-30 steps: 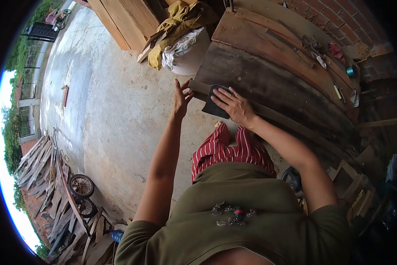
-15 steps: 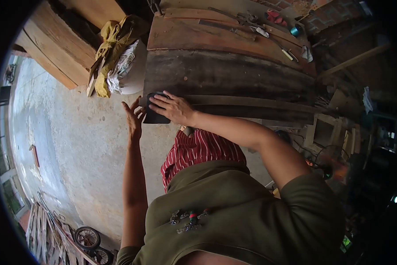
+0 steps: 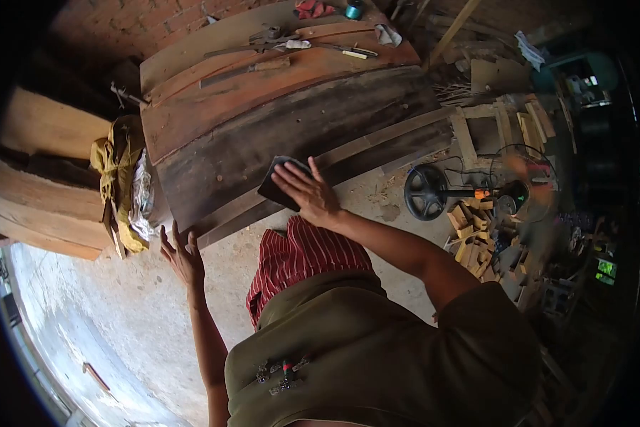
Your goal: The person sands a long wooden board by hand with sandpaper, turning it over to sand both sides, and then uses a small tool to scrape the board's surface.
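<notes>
A dark sheet (image 3: 268,186), like sandpaper, lies under my right hand (image 3: 307,193), which presses flat on it with the fingers stretched out. Beneath it runs a long narrow wooden strip (image 3: 377,133) along the near edge of the dark wooden workbench (image 3: 227,167). My left hand (image 3: 184,257) is at the strip's left end, fingers apart and holding nothing; whether its fingertips touch the wood I cannot tell.
On the bench's far side lie a saw (image 3: 245,71), metal tools, a red cloth (image 3: 313,8) and a teal spool (image 3: 354,9). Yellow sacking (image 3: 106,171) is at the left. A black wheel (image 3: 425,192) and wood offcuts (image 3: 476,238) are at the right.
My right hand and the dark sheet have slid right along the strip, away from its left end. My left hand stays near that end. The view has turned.
</notes>
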A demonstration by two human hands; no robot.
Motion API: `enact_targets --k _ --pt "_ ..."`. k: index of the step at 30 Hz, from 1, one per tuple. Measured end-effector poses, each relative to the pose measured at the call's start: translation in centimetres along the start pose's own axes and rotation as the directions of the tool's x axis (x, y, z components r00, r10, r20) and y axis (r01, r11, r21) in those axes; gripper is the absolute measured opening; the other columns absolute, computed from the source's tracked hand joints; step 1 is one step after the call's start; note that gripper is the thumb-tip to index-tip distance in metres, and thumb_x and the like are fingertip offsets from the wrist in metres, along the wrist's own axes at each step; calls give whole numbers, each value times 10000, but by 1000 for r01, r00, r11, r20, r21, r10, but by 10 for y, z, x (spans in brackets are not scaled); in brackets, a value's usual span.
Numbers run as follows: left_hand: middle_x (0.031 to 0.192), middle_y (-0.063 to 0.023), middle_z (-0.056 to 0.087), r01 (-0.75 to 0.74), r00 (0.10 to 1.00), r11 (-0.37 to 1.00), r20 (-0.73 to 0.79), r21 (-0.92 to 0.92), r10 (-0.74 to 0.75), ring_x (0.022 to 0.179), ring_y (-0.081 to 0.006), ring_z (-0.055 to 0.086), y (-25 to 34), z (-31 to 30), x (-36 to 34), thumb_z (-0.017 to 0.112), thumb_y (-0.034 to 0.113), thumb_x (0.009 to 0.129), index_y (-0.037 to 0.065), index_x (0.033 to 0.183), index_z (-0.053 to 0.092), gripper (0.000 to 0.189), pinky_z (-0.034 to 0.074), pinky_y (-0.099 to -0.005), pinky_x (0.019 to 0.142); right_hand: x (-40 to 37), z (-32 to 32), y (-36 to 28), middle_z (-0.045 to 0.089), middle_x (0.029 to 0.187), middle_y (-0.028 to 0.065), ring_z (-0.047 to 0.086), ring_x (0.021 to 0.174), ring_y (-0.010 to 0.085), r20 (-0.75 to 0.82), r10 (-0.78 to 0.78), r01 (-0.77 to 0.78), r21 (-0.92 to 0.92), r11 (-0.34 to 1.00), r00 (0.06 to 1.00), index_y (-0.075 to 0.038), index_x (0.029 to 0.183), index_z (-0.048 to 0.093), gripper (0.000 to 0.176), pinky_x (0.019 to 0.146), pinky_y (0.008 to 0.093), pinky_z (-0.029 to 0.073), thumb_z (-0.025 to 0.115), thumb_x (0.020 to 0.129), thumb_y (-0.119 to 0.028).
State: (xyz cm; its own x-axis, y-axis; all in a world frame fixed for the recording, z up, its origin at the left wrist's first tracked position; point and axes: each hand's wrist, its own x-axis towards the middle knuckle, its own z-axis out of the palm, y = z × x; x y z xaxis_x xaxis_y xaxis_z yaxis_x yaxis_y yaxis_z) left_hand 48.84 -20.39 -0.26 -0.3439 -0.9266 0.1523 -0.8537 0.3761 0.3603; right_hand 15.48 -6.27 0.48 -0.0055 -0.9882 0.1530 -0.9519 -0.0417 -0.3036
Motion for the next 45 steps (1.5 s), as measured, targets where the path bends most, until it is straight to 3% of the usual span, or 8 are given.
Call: enact_targets --k 4,11,18,26,34,38,41,45 --pt "1482 -119 398 -377 918 925 153 43 366 1340 -348 382 80 0 15 709 406 850 212 1460 433 697 268 -519 1142 -13 -9 21 323 1576 -6 268 1464 168 -16 -23 24 69 997 1000 -169 1489 387 732 1184 653 92 589 806 1" --pt "1455 -100 428 -532 810 845 257 -56 527 1323 -303 413 149 37 25 701 450 839 189 1467 412 739 211 -493 1173 -79 -47 141 325 1579 -8 291 1458 162 -407 599 -690 -119 714 690 -151 1506 355 841 1114 730 14 716 751 -72" --pt "1082 -90 607 -578 791 815 277 41 546 1038 -296 569 181 84 42 665 396 863 165 1366 508 575 442 -430 901 -71 -38 99 333 1577 -35 328 1441 157 -122 225 -227 -6 974 967 -186 1503 376 773 1121 719 -8 605 788 -3" --pt "1011 -67 588 -560 809 818 301 134 505 962 -268 581 187 87 41 666 458 842 209 1321 555 552 467 -408 825 -107 -69 261 373 1554 -9 362 1419 171 -538 719 -857 -14 516 441 -186 1462 442 675 1119 710 18 675 829 -176" --pt "903 -64 581 -560 815 824 239 91 527 861 -280 588 200 82 60 717 461 769 208 1241 595 549 506 -417 745 -88 -84 232 462 1491 -20 373 1412 166 -378 511 -576 -76 814 772 -193 1425 487 710 1136 699 -5 643 754 -25" --pt "904 -73 576 -539 825 834 271 116 496 862 -291 580 207 77 54 755 482 711 152 1127 615 549 504 -423 737 -95 -98 314 490 1460 -13 358 1417 167 -533 716 -855 -24 519 450 -168 1397 507 600 1136 699 19 716 848 -286" --pt "904 -78 576 -539 821 837 280 94 497 859 -299 577 207 79 57 774 481 686 125 1073 614 550 501 -427 731 -88 -93 301 493 1454 17 353 1418 195 -594 676 -858 -47 512 436 -155 1406 495 619 1132 703 50 716 843 -286" --pt "908 -78 593 -524 814 850 325 50 482 848 -302 584 212 75 64 786 480 673 100 1047 609 562 504 -433 723 -84 -74 225 451 1493 42 380 1406 210 -365 565 -614 -24 789 740 -187 1456 440 750 1147 692 48 748 772 -182"
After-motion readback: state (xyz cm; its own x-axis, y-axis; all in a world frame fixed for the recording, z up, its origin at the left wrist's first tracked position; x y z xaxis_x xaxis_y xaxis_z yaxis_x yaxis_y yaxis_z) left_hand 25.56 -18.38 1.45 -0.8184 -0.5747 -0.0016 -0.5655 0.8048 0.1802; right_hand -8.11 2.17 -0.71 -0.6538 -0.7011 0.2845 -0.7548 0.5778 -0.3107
